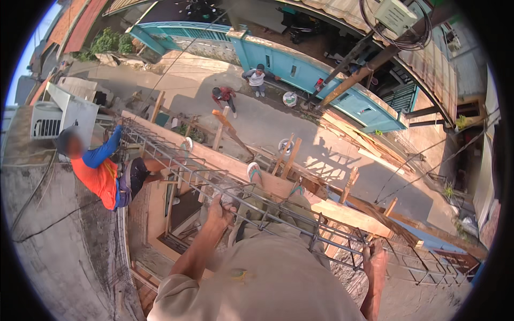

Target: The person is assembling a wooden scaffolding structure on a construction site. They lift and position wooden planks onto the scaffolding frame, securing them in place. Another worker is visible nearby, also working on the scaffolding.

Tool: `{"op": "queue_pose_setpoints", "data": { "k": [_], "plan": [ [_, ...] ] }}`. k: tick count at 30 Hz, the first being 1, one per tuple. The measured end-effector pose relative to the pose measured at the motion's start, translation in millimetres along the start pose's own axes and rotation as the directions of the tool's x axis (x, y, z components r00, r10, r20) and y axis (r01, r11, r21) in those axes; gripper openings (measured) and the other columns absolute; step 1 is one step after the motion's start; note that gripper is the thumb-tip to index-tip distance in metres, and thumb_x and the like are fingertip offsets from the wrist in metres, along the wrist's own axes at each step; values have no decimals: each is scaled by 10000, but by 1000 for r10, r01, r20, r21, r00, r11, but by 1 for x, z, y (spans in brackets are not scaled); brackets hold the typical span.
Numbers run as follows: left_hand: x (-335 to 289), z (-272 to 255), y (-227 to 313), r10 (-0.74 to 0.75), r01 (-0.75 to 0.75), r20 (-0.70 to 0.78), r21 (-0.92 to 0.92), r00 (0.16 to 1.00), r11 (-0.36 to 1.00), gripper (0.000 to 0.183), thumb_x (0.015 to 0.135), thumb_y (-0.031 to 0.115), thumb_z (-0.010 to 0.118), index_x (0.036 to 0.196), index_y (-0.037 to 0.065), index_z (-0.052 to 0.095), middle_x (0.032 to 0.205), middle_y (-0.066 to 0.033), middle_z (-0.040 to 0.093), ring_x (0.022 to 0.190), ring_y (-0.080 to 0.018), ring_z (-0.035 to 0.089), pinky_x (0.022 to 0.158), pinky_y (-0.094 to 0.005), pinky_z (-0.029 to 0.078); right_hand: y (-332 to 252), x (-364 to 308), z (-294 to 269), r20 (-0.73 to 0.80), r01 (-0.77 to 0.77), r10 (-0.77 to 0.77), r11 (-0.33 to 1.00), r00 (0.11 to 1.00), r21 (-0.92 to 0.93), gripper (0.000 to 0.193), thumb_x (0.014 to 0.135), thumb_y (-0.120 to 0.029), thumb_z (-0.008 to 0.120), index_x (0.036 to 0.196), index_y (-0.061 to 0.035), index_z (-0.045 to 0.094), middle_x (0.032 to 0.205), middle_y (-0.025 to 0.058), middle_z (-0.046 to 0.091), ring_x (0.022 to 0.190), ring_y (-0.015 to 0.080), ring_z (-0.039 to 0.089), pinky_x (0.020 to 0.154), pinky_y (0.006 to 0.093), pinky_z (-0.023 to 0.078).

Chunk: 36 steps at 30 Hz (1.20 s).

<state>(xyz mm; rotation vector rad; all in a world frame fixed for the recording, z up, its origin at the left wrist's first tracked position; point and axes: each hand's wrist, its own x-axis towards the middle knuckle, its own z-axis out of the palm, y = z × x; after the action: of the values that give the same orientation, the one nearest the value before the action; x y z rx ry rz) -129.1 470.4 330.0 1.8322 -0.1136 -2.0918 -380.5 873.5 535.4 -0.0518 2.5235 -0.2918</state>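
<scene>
A long rebar cage point(316, 235) of thin steel bars and stirrups runs from the upper left to the lower right, across the front of my body. The fingers of my left hand point(219, 213) are wrapped round its near bars, left of my torso. My right hand point(375, 257) closes on the cage farther right; its palm side is partly hidden. At the cage's far left end, a co-worker in an orange shirt with blue sleeves point(101, 166) has a hand at the bars. My sandalled feet rest along a wooden plank point(230, 162) beneath the cage.
Far below lies a street point(209, 75) where two people stand near a blue wall point(321, 72). Upright wooden stakes point(289, 158) rise beyond the plank. Stacked boards point(364, 134) lie beside the street. Another stretch of rebar point(428, 267) extends at lower right. Cables cross overhead.
</scene>
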Motion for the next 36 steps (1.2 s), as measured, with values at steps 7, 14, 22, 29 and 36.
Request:
{"op": "queue_pose_setpoints", "data": {
  "k": [7,14,22,29,36],
  "plan": [
    [69,-13,29,-50,51,-12,210,999,976,250,1014,343,438,857,176,537,560,69,357,470,-97,337,472,-292,372,1,15,29,46,126,-120,976,992,-178,263,900,-226,549,1082,-36,548,630,204,618,622,394,631,563,487,480],
    [119,-34,13,-56,81,-90,306,994,949,310,1003,356,423,760,173,482,551,43,342,442,-136,344,502,-330,375,35,45,84,81,55,-44,988,996,-147,286,933,-264,512,1089,-27,547,679,205,641,655,386,645,639,501,494],
    [177,-24,-45,-100,144,-167,280,981,949,387,997,424,426,713,164,394,549,15,300,443,-164,351,521,-370,424,94,104,154,125,-54,60,997,990,-49,321,949,-322,502,1102,-41,522,766,221,660,764,408,649,743,510,488],
    [235,-21,-89,-46,115,-218,313,975,943,310,970,359,444,751,146,388,572,5,328,476,-168,385,550,-407,449,152,170,240,236,20,12,991,972,-134,460,952,-425,500,1222,-53,495,841,233,679,833,410,657,813,490,498],
    [295,-36,-140,34,35,-331,200,943,979,279,1006,354,430,1009,94,531,654,-40,432,495,-170,427,505,-402,488,183,229,303,130,167,-182,979,975,112,311,909,-333,595,1006,-38,574,793,210,675,759,416,663,698,496,506]
  ]
}}
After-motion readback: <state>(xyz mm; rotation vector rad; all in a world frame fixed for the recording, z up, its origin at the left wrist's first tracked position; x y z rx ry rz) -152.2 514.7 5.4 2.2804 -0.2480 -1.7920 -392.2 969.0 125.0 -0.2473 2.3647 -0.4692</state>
